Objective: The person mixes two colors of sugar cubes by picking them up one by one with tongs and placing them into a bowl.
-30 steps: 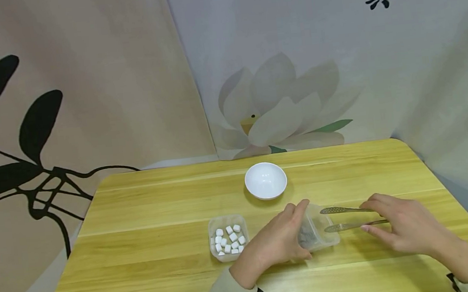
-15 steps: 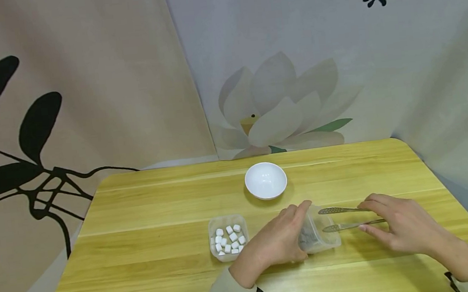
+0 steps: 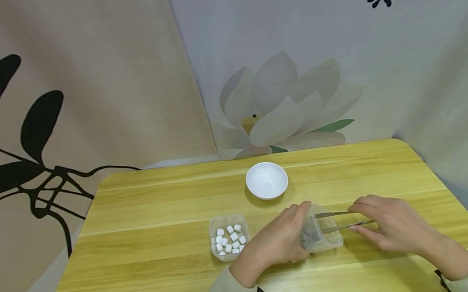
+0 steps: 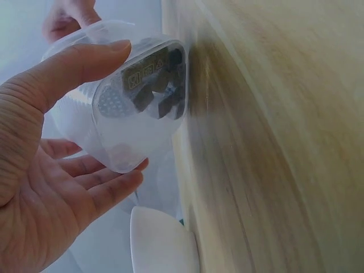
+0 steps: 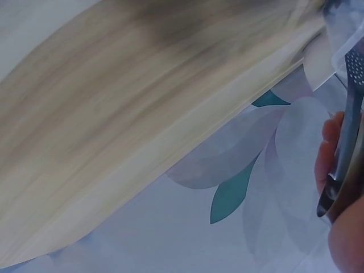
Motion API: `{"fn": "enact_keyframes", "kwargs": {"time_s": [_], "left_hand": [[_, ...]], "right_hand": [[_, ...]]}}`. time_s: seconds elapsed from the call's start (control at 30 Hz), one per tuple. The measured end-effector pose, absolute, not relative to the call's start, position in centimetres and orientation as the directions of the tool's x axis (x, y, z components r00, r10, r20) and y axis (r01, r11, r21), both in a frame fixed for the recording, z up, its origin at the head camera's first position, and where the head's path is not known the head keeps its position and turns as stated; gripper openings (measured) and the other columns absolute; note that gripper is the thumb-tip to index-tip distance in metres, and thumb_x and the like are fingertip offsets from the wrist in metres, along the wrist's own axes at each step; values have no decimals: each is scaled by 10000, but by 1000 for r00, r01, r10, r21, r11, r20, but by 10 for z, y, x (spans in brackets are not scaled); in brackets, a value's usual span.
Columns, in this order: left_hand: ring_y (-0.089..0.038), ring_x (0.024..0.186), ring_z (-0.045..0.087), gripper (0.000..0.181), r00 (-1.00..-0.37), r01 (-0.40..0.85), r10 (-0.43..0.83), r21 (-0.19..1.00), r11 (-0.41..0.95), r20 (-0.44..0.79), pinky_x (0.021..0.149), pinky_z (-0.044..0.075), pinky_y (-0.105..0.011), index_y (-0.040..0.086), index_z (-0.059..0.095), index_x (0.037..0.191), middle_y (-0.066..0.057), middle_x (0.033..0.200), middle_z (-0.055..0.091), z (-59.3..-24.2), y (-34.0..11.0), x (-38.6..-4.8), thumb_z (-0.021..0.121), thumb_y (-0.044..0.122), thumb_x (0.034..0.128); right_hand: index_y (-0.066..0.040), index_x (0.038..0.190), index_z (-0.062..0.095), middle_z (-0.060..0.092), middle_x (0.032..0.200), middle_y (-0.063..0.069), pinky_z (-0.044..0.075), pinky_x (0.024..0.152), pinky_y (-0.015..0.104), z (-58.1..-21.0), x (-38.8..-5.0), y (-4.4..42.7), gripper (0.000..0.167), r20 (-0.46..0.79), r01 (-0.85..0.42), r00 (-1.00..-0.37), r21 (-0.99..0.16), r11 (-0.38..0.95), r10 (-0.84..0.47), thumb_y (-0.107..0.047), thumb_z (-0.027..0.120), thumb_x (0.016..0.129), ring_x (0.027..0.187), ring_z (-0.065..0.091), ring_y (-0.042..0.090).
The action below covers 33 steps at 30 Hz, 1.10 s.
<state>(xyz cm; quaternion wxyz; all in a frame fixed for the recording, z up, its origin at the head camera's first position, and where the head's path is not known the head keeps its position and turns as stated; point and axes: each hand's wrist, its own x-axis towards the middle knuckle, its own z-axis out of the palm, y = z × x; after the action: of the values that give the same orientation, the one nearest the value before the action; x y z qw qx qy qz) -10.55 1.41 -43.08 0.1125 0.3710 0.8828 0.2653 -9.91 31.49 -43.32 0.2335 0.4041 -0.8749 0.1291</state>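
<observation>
My left hand [image 3: 278,238] grips a clear plastic container [image 3: 333,241], tipped so that its mouth faces right. Several dark grey cubes [image 4: 168,106] lie against its lower wall in the left wrist view. Thumb and fingers span the container [image 4: 122,149] on opposite sides. In my right hand [image 3: 393,222] is a pair of metal tongs [image 3: 337,213] with perforated tips, held between thumb and fingers. The tips reach into the container's mouth, one dotted tip showing through the wall. Whether they touch a cube is unclear. At the right wrist view's edge, the tongs [image 5: 355,71] show only partly.
Left of my left hand stands a clear container [image 3: 216,256] of several white cubes. A white bowl [image 3: 266,180] sits farther back on the wooden table [image 3: 148,220]. A printed curtain [image 3: 147,79] hangs behind the table's far edge.
My right hand has moved left, taking the tong tips deeper into the tipped container. The tongs' arms have turned more edge-on. My left hand and the container stay nearly still.
</observation>
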Motion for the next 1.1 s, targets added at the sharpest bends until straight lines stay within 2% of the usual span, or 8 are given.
{"fn": "enact_keyframes", "kwargs": {"time_s": [0.33,0.83,1.1], "left_hand": [[-150,1248,548,1084,-689,635,724,508,582,33,1050,453,-211,17,315,1573,-109,1407,562,-431,14,-105,966,211,728],[-141,1231,549,1128,-697,627,716,508,590,29,1029,467,-208,16,297,1598,-109,1397,564,-431,15,-105,973,219,719],[-133,1216,553,1132,-699,626,715,501,597,21,1023,470,-207,40,293,1605,-103,1389,569,-429,15,-105,974,225,719]], "right_hand": [[-147,985,754,692,920,-79,499,560,224,-434,-100,307,501,487,-781,-562,-45,623,-669,-567,492,1062,719,613,38],[-155,900,751,692,863,-87,474,525,200,-436,-101,303,553,504,-786,-547,-35,617,-668,-554,415,1086,678,598,25],[-140,937,754,703,890,-65,489,531,217,-435,-101,302,525,492,-782,-559,-45,622,-667,-558,465,1072,687,615,40]]}}
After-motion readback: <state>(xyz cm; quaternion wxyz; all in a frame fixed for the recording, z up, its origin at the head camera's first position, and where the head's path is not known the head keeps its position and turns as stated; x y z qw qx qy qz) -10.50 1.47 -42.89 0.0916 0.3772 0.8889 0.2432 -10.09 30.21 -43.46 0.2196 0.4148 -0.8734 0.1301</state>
